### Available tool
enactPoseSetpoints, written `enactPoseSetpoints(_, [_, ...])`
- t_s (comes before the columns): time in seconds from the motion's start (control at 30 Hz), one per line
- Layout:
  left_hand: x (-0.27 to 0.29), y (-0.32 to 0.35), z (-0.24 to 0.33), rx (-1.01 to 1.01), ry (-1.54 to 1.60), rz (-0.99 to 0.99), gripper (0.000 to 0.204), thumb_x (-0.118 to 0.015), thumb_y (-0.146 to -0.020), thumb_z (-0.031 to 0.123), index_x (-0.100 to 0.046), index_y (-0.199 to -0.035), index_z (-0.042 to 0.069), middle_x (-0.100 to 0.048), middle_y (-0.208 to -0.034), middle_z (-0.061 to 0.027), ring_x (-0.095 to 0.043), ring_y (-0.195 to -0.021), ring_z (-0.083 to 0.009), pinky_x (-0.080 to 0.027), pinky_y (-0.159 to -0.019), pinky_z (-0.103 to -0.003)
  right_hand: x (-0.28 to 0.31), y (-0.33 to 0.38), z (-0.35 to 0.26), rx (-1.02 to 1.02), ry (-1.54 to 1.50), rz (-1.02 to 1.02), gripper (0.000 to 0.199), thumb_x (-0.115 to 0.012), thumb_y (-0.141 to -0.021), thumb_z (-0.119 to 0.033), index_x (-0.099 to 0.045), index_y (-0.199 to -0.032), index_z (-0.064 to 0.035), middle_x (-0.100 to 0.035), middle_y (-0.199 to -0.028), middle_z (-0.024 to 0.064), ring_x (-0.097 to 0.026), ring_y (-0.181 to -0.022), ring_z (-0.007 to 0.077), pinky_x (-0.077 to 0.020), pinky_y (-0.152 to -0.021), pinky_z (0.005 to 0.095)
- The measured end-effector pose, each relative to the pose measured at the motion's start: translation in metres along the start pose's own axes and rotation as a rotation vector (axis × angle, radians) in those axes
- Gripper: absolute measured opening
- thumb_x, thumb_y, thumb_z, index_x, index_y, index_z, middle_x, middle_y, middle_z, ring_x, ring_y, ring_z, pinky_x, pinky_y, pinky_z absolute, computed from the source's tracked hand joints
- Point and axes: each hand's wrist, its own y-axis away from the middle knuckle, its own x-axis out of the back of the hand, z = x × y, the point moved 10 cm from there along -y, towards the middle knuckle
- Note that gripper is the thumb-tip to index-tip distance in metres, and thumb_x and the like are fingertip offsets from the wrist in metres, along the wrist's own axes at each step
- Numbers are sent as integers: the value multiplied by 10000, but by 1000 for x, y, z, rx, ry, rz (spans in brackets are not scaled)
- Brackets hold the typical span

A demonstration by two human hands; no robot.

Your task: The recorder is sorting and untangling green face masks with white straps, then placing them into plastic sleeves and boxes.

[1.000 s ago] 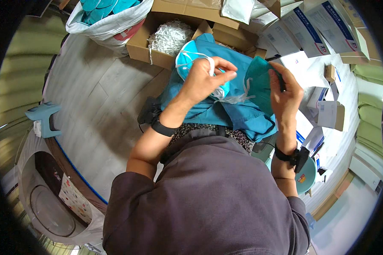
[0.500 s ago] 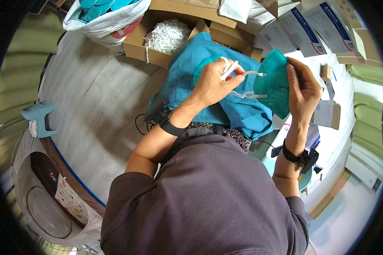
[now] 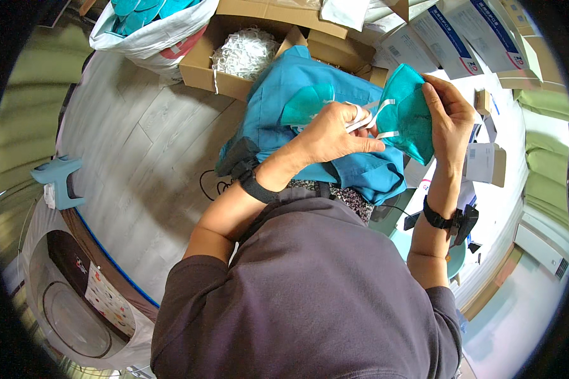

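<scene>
My right hand [image 3: 452,120] pinches a green face mask [image 3: 408,117] by its right edge, thumb in front, and holds it raised above my lap. White straps [image 3: 385,108] run from the mask's left side toward my left hand [image 3: 342,131]. My left hand is closed, with white elastic strap looped around and between its fingers, close beside the mask. A second green mask [image 3: 305,106] lies on the blue cloth [image 3: 275,82] over my lap, partly hidden behind my left hand.
Beyond the lap, a cardboard box [image 3: 199,69] holds a heap of white straps [image 3: 245,54]. A white sack [image 3: 152,54] of green mask pieces stands to its left. White-and-blue cartons [image 3: 446,38] sit at the far right. A light-blue plastic stool [image 3: 60,180] is at left.
My left hand has moved right, up to the mask, and the straps between have slackened and shortened. The held mask has shifted slightly up and turned. More of the mask on my lap shows.
</scene>
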Motion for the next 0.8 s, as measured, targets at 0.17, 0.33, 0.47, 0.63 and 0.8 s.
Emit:
enactPoseSetpoints(0.17, [3,3,-2,-2,333,-59,198,-763,-844,170,-623,-831,30,-609,-755,-16,-568,-697,-78,-441,-599,-233,5,-1,18,-12,-22,-43,190,-668,-929,-100,-710,-1071,18,-707,-937,45,-613,-844,75,-480,-763,210])
enactPoseSetpoints(0.33, [37,28,-4,144,455,-197,236,-691,-902,205,-572,-793,33,-612,-746,-47,-562,-649,-111,-418,-559,-241,36,2,45,-35,-24,10,195,-657,-937,-96,-709,-1096,6,-706,-954,41,-613,-855,75,-476,-775,207])
enactPoseSetpoints(0.47, [68,47,21,-127,949,-166,258,-678,-924,219,-626,-777,13,-627,-766,-125,-483,-551,-104,-367,-503,-216,66,5,104,-152,-96,65,209,-668,-932,-110,-712,-1105,-3,-707,-957,38,-614,-851,75,-475,-774,202])
enactPoseSetpoints(0.63, [50,45,54,-177,1016,-230,403,-679,-913,386,-638,-737,25,-621,-1021,-176,-478,-496,-106,-355,-454,-217,28,3,140,-238,-198,-20,225,-673,-929,-132,-706,-1088,23,-702,-935,42,-614,-830,87,-478,-755,213])
enactPoseSetpoints(0.8, [60,23,54,-179,1097,-240,376,-466,-1026,422,-634,-959,92,-559,-742,-41,-504,-598,-151,-361,-463,-211,-49,-5,117,-268,-532,-81,301,-593,-992,-221,-673,-1140,28,-696,-983,51,-609,-828,95,-479,-751,215])
